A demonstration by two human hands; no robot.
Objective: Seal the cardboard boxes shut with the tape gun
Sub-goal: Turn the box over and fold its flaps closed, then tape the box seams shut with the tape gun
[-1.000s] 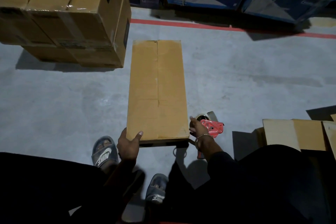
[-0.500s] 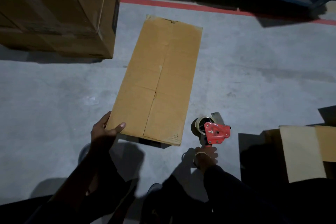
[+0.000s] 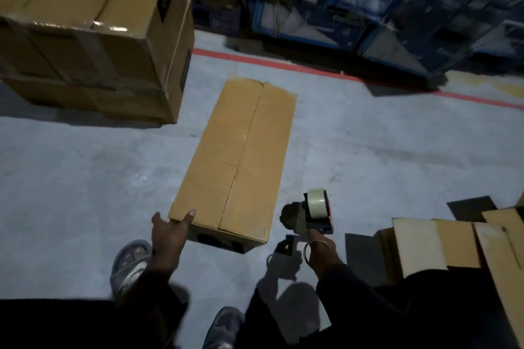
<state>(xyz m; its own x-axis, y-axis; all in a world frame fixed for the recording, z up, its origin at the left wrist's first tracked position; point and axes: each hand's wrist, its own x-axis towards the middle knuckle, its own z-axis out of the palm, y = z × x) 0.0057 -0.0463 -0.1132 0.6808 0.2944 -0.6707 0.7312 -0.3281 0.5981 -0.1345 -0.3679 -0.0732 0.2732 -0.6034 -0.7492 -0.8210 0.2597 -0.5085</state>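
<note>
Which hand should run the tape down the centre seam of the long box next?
Right. The right hand already grips the tape gun, raised just beside the long box at its near end. The left hand holds the box's near corner, so it likely serves better to steady it.

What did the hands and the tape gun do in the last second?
The right hand lifted the tape gun from beside the box's near end and turned it, so the tape roll now faces the camera. The long box swung from straight to slanted across the floor. The left hand still holds the box's near left corner, and the center seam is still untaped.
</note>
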